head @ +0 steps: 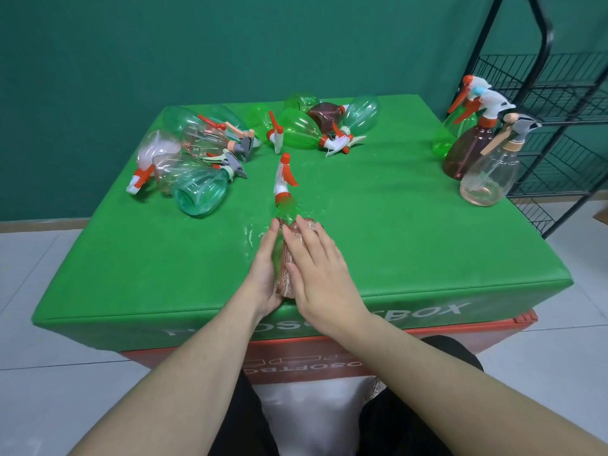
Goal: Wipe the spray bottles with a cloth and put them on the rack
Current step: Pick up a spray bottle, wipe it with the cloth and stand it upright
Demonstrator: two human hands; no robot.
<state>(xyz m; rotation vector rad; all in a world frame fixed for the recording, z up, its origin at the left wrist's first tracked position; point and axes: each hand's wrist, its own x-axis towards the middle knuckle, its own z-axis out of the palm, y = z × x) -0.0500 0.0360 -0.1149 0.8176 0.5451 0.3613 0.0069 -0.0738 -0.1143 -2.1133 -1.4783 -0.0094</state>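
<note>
A green spray bottle (285, 205) with a white and orange trigger head lies on the green table (411, 245), nozzle pointing away from me. A brownish cloth (291, 278) is wrapped over its body. My left hand (263, 271) holds the bottle's left side with the fingers along it. My right hand (320, 274) presses flat on the cloth over the bottle, fingers straight. Most of the bottle's body is hidden under the cloth and hands.
Several spray bottles lie in a heap at the table's far left (197, 166) and far middle (316, 126). Three bottles, among them a clear pink one (490, 172), stand upright by the black wire rack (566, 126) at the right. Water glistens on the table beside my hands.
</note>
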